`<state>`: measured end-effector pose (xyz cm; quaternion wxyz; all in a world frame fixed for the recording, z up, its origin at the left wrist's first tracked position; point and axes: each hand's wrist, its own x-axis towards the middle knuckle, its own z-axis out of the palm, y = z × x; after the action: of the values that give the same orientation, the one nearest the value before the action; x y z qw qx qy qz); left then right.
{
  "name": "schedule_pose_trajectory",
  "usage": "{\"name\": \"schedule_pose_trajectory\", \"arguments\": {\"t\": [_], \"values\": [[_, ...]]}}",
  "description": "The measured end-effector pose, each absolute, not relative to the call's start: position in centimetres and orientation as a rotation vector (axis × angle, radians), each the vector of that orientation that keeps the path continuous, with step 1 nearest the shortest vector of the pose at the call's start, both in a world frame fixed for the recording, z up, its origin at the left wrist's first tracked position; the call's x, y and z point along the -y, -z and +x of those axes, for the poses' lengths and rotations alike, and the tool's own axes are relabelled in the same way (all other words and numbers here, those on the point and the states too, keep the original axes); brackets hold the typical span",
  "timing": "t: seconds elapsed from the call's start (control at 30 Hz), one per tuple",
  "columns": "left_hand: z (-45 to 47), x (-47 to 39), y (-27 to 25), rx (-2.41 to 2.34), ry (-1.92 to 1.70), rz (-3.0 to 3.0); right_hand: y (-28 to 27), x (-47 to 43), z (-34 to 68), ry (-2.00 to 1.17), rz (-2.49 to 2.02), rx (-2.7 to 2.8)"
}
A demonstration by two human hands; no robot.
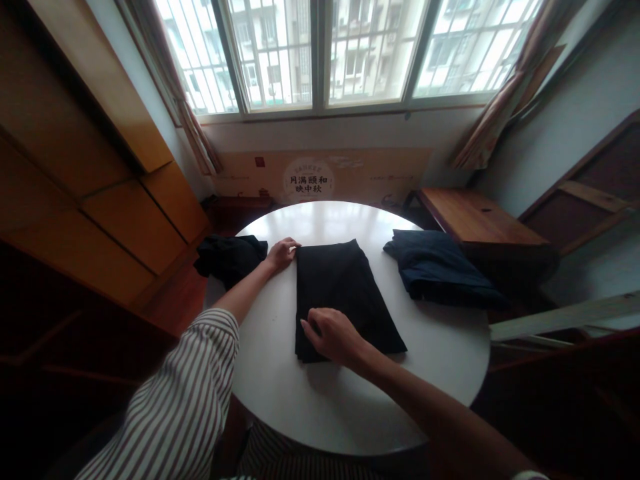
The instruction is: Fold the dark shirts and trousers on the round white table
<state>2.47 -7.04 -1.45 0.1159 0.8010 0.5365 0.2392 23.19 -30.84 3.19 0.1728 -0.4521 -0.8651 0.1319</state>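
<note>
A folded black garment (340, 273) lies flat on a round white table (280, 373), its narrower end toward the window. At its far left corner is my left hand (284, 255), thumb and fingertips closed on the cloth edge. My right hand (333, 333) is curled over the near left part of the garment, thumb pointing left. What the right fingers hold, if anything, is hidden beneath the hand. The cloth is layered in a long panel, wider at the near end; its exact kind does not show.
A crumpled black cloth (235, 257) lies at the table's left edge. Folded dark blue clothing (435, 263) lies at the right edge, partly overhanging. Beyond stand a wooden side table (480, 213), wooden cabinets (135, 213) and a barred window (320, 53).
</note>
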Motion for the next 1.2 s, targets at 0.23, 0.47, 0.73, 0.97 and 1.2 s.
{"name": "schedule_pose_trajectory", "arguments": {"t": [0.23, 0.47, 0.73, 0.97, 1.2], "values": [[3.4, 5.6, 0.5, -1.617, -0.667, 2.168, -3.3, 24.4, 29.8, -0.136, -1.735, 1.982], [3.9, 5.6, 0.7, -1.707, -0.607, 2.101, -3.2, 22.7, 32.8, -0.317, -2.113, 1.982], [4.2, 6.3, 0.7, -1.777, -0.604, 2.072, -3.1, 21.8, 34.3, -0.515, -2.014, 2.051], [4.1, 5.7, 0.5, -1.717, -0.619, 2.039, -3.5, 21.8, 34.6, -0.628, -1.977, 2.065], [5.5, 6.7, -1.5, -1.459, -0.749, 2.031, -3.4, 21.2, 35.6, -0.505, -1.903, 1.919]]}}
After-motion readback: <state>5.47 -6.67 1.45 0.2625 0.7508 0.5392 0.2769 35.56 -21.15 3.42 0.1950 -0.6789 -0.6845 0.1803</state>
